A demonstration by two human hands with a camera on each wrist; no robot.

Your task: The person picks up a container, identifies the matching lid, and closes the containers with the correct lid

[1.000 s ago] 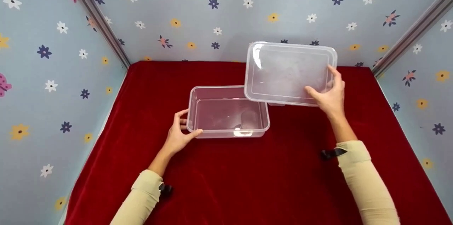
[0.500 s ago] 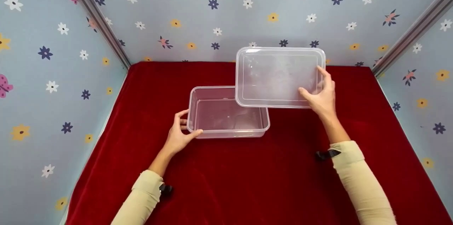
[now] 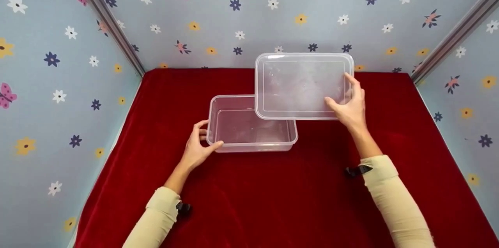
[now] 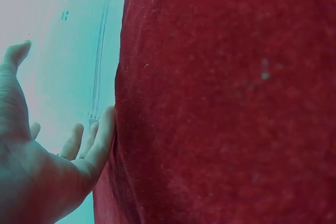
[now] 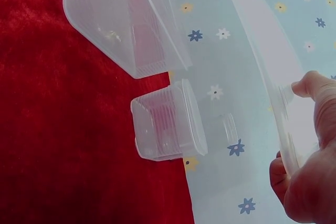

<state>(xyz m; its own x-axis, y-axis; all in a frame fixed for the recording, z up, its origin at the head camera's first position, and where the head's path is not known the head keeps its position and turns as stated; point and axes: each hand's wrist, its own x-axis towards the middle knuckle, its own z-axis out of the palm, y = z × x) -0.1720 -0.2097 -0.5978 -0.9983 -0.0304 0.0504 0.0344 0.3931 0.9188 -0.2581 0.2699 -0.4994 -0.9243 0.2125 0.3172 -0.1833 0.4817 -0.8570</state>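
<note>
The left hand [image 3: 195, 150] is gripping the left end of the open clear box [image 3: 251, 124] on the red counter [image 3: 273, 193], while the right hand [image 3: 351, 107] is pinching the light, flexible, likely slippery lid [image 3: 300, 84] by its right rim, raised above the box's right rear.

The container [image 3: 251, 125] stands on the surface [image 3: 296, 197]. The lid [image 3: 302, 84] is above its right back corner, between the left hand [image 3: 197, 148] and right hand [image 3: 349, 107].
</note>
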